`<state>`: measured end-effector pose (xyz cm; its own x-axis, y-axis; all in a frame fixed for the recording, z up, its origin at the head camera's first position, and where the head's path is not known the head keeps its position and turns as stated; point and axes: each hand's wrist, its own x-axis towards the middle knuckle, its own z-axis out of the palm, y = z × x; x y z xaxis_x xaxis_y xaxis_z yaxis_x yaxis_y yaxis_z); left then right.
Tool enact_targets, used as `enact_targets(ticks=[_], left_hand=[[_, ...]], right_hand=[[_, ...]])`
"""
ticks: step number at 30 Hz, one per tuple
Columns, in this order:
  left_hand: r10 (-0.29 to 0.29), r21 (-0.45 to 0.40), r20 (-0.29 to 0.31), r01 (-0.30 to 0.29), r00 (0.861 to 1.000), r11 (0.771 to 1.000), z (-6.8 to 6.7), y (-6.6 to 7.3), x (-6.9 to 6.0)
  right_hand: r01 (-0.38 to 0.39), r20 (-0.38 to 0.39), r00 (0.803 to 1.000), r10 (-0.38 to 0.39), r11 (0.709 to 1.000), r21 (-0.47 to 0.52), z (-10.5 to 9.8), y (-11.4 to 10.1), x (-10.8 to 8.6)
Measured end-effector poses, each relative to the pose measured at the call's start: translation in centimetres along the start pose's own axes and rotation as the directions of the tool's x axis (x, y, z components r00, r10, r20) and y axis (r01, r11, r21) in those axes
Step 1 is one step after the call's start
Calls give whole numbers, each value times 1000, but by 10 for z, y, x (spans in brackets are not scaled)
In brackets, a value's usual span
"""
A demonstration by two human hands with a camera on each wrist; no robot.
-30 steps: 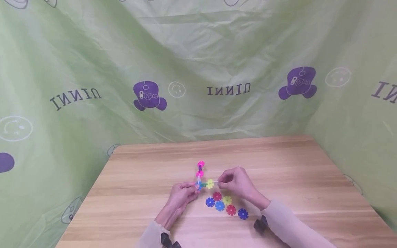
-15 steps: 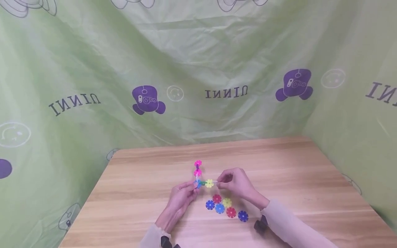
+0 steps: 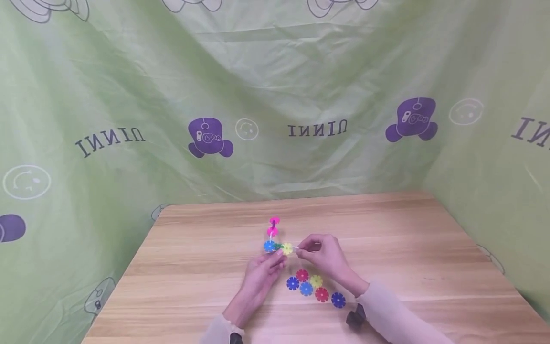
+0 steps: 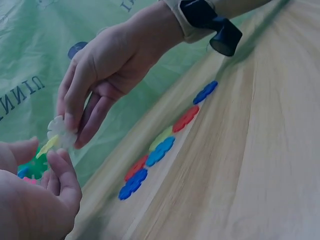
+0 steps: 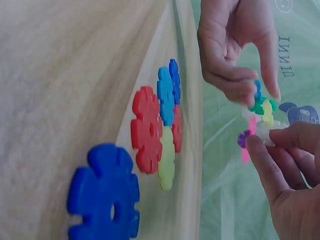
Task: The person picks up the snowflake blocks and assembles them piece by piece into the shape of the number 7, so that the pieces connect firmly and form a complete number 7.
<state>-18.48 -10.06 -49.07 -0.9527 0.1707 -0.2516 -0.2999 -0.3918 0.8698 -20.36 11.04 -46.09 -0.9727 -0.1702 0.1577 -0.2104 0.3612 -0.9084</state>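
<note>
Over the table, my left hand (image 3: 263, 274) holds a joined chain of notched discs near its green disc (image 3: 278, 246) and yellow disc (image 3: 287, 248). A light blue disc (image 3: 269, 246) is at the chain's corner, and from it a branch with white, pink and purple discs points away, ending in a pink disc (image 3: 274, 220). Between thumb and fingers my right hand (image 3: 328, 255) pinches a whitish disc, seen in the left wrist view as a translucent disc (image 4: 60, 131) against the yellow one (image 4: 48, 145).
Several loose discs lie in a cluster on the wooden table (image 3: 193, 239) below the hands: dark blue (image 3: 293, 283), red (image 3: 302, 275), yellow (image 3: 316, 281), light blue (image 3: 306, 288), with another red (image 3: 322, 294) and dark blue (image 3: 338, 300) to the right. A green printed cloth (image 3: 258, 167) hangs behind.
My left hand has shifted right along the chain, from the light blue disc toward the yellow one. The pink-ended branch has tilted. My right hand still pinches the whitish disc, slightly further left.
</note>
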Motion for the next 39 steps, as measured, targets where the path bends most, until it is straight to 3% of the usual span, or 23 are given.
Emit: enact_targets(ticks=[4,10,15,24,30,39], left_hand=[[-3,-5,-19,3,1000,1000,5,-3,0],[-4,8,-56,5,998,1000,7,-2,-2],[8,37,-104,-4,995,999,4,1,-2],[17,29,-129,-14,991,999,-3,3,-1],[15,26,-126,-12,992,1000,-5,4,1],[-2,36,-113,6,994,999,-5,5,3]], right_hand=[[33,14,999,-33,999,0,5,-2,-1],[75,99,992,-73,997,-19,6,-1,1],[65,204,978,-42,992,-111,-4,4,3],[80,351,936,36,948,-309,-25,13,-12],[38,380,920,101,939,-342,-28,16,-16],[-13,355,924,146,936,-352,-28,20,-13]])
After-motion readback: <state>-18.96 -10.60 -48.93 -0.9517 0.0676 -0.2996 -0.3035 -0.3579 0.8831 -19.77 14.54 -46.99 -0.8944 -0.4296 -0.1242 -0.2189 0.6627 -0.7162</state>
